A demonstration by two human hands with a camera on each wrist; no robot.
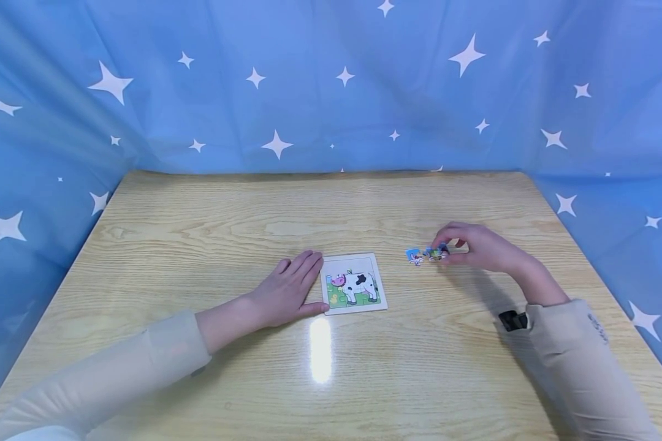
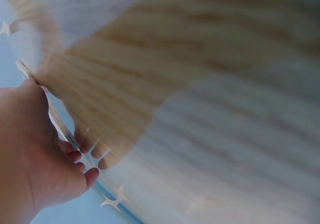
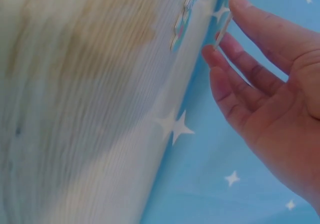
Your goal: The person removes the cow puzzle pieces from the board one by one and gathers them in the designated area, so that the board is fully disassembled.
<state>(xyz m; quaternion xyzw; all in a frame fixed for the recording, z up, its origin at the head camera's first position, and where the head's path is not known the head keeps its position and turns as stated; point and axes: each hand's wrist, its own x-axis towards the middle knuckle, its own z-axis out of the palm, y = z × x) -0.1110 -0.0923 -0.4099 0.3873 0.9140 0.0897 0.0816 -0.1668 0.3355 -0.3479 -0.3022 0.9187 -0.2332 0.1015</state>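
Note:
A square cow puzzle (image 1: 358, 309) with a pale frame lies flat near the middle of the table. My left hand (image 1: 288, 290) rests at its left side, the fingers fairly straight along the edge and the thumb at the near left corner. To the right, my right hand (image 1: 477, 246) pinches a thin puzzle piece (image 3: 223, 32) between thumb and fingers, seen edge-on in the right wrist view. Beside that hand lie a blue and white puzzle piece (image 1: 415, 256) and a greenish puzzle piece (image 1: 434, 253). The held piece's picture is mostly hidden by the fingers.
The wooden table (image 1: 226, 220) has a glossy surface with a bright reflection (image 1: 320, 349) in front of the puzzle. A blue curtain (image 1: 303, 92) with white stars hangs behind the table and along both sides.

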